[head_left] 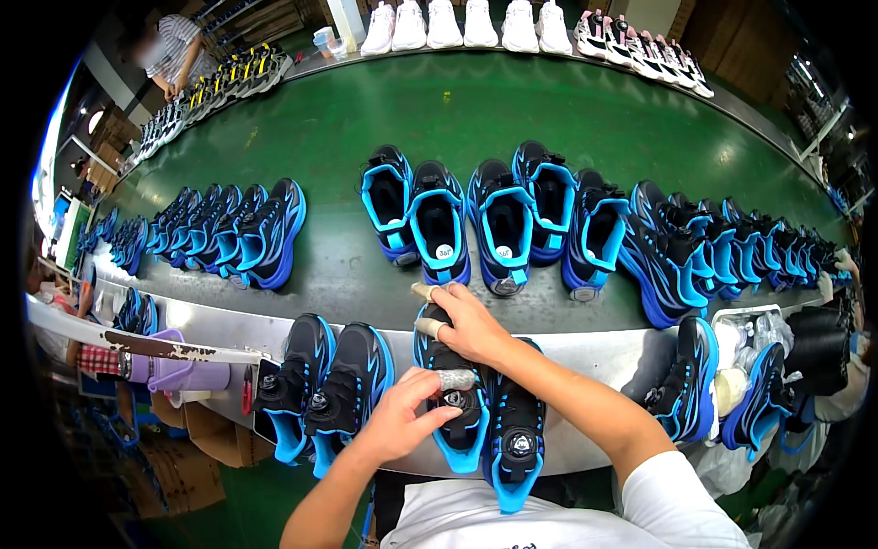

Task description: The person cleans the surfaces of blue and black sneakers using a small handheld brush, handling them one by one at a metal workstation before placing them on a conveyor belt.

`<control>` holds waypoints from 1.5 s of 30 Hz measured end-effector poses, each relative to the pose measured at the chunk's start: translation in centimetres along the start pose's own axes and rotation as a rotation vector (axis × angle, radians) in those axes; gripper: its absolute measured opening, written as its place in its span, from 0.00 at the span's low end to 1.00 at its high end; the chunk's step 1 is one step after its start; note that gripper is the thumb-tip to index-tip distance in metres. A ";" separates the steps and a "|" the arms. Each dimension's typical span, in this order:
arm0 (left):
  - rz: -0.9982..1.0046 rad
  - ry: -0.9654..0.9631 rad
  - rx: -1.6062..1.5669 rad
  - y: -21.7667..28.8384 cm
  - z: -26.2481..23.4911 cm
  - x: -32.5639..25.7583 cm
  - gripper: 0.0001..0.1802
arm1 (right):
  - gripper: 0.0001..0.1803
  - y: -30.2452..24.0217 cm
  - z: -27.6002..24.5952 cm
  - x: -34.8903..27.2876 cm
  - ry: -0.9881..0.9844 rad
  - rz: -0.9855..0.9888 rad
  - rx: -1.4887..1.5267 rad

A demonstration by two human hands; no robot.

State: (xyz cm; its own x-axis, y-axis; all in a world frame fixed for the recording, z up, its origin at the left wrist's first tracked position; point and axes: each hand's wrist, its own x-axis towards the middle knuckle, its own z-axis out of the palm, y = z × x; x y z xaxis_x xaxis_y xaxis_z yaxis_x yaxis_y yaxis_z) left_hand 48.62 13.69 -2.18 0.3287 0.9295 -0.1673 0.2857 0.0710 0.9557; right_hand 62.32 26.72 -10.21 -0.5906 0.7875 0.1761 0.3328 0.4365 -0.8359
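A black sneaker with blue trim (468, 428) lies at the steel edge right in front of me, its toe pointing away. My left hand (409, 412) is closed at the round lacing dial on its tongue, thumb against the dial; one finger has a greyish wrap. Across the toe end, my right hand (471, 325) grips the same sneaker, with pale covers on two fingertips. The right forearm passes over a matching sneaker (519, 403) close beside it, hiding part of that one. Two more such sneakers (352, 375) rest just left of my left hand.
Sneakers of the same kind (506, 229) stand on the green belt (366, 110), with longer rows left and right. White sneakers (444, 26) line the far ledge. A lilac container (187, 373) is at left; two sneakers (695, 380) flank a plastic-filled bin at right. Someone works far left.
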 end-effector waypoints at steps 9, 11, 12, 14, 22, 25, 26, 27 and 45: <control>-0.098 0.693 0.199 -0.5 6.5 -0.2 0.21 | 0.29 -0.6 -1.4 -0.2 -0.003 0.039 -0.001; 0.211 0.430 0.067 -2.8 4.3 0.1 0.17 | 0.28 -0.9 -1.0 -0.3 -0.012 0.047 0.001; 0.222 0.286 0.033 -2.4 3.4 0.3 0.15 | 0.28 -0.9 -1.1 -0.3 -0.009 0.060 -0.006; 0.260 0.193 0.061 -2.8 3.0 0.5 0.15 | 0.28 -0.8 -1.5 -0.4 -0.003 0.089 0.017; 0.000 0.763 0.124 0.7 7.6 -0.3 0.20 | 0.27 -0.9 -2.0 -0.9 0.005 0.069 0.004; 0.011 0.763 0.134 0.2 7.8 -0.1 0.20 | 0.26 -1.0 -2.1 -0.9 0.027 0.062 0.006; 0.049 0.641 0.017 -0.6 7.1 -0.1 0.20 | 0.26 -1.0 -2.0 -1.0 0.016 0.085 0.004; 0.088 0.517 -0.100 -1.5 6.3 0.0 0.20 | 0.26 -0.9 -2.1 -1.0 0.005 0.107 0.000; 0.137 0.296 0.073 0.9 5.5 -0.2 0.22 | 0.25 -3.9 -7.3 -2.1 0.065 -0.246 -0.330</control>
State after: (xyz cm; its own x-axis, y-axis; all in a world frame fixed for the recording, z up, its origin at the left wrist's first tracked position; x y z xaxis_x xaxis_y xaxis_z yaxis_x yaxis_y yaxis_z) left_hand 53.72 11.56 -2.57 0.0957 0.9942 0.0499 0.3240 -0.0785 0.9428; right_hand 67.64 26.59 -3.55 -0.6375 0.6638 0.3911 0.4120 0.7227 -0.5549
